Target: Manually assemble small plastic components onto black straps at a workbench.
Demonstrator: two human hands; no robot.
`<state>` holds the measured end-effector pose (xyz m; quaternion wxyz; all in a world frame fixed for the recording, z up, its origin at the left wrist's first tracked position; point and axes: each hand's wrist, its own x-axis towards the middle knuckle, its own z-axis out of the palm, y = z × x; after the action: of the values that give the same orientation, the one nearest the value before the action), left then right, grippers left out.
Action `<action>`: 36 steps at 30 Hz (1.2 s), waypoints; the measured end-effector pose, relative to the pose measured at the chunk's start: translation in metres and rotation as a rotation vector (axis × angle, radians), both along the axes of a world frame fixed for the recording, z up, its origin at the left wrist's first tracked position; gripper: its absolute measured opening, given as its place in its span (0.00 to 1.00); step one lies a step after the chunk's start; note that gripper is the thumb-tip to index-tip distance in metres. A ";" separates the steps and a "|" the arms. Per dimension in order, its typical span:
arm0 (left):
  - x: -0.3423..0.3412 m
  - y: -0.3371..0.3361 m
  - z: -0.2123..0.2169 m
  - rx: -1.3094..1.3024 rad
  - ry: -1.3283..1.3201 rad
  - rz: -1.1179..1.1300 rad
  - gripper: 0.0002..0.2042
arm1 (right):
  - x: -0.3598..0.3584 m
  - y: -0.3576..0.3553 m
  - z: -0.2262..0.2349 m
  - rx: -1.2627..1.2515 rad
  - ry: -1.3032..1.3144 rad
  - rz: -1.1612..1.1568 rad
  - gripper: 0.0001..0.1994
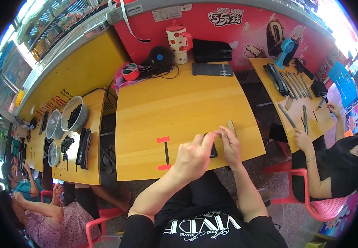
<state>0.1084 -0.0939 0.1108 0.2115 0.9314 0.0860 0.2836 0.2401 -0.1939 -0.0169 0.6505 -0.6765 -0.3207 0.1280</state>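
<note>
Your left hand (193,155) and right hand (230,144) meet at the near edge of the yellow worktop (179,103), fingertips touching. Between them you pinch a small black flat piece (213,151); both hands are closed on it, and most of it is hidden under your left fingers. It lies low over the worktop, just beside your right thumb. A short tan strip (231,126) lies on the worktop just beyond your right fingers. To your left, a black bar with a red tab at each end (165,153) lies flat, near the worktop's near edge. At the far edge: a black flat case (212,69), a stack of black cases (212,50), a spotted jug (179,39), a black fan (159,58). A person sits at each neighbouring worktop.
</note>
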 end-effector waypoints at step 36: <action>0.058 0.147 -0.096 0.152 0.492 0.257 0.32 | 0.088 0.191 -0.006 0.467 0.672 0.235 0.13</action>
<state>0.1663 0.0528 0.0153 0.0760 0.9668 0.2307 0.0791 0.3281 -0.0031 -0.0234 0.8356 -0.3906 -0.1862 0.3384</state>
